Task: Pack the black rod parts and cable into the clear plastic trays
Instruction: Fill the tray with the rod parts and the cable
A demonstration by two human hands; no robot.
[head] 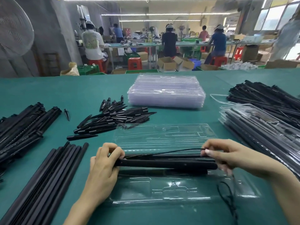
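An open clear plastic tray [165, 190] lies in front of me on the green table, its far half [164, 135] folded out flat. Across its middle lie black rod parts [165, 165], held at both ends. My left hand [105, 163] grips their left end with curled fingers. My right hand [227, 156] pinches a thin black cable [178, 151] above the rods' right end, its lower fingers curled round the rods. The cable's loose end [227, 197] loops over the tray at lower right.
A stack of empty clear trays [165, 93] sits at the back. Black pointed tips [113, 117] are heaped at middle left, long black rods [53, 179] and clipped rods [21, 125] at left. Packed trays [259, 127] and more rods [266, 98] lie at right. People work beyond.
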